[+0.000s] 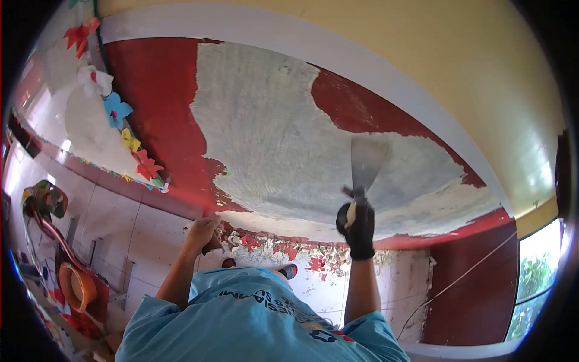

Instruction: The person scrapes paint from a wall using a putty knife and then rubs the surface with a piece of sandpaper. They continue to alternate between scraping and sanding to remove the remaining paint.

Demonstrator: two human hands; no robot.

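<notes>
My right hand (360, 232), in a black glove, is closed around the handle of a scraper (369, 163). Its wide blade points up in front of the wall's bare grey patch (259, 120) and looks slightly blurred; whether it touches the surface is hard to tell. Red paint (154, 102) with ragged edges surrounds the patch. Bare and lower on the left, my left hand (202, 234) has its fingers curled in near the foot of the wall. A dark brown shape shows just below it, and what the fingers hold, if anything, I cannot make out.
Paint flakes (316, 263) litter the tiled floor (151, 235) along the wall base, by my feet. Paper flowers (116, 110) hang on the left. An orange round object (78, 287) stands at lower left. A thin cord (461, 271) crosses the dark red panel (476, 295) at right.
</notes>
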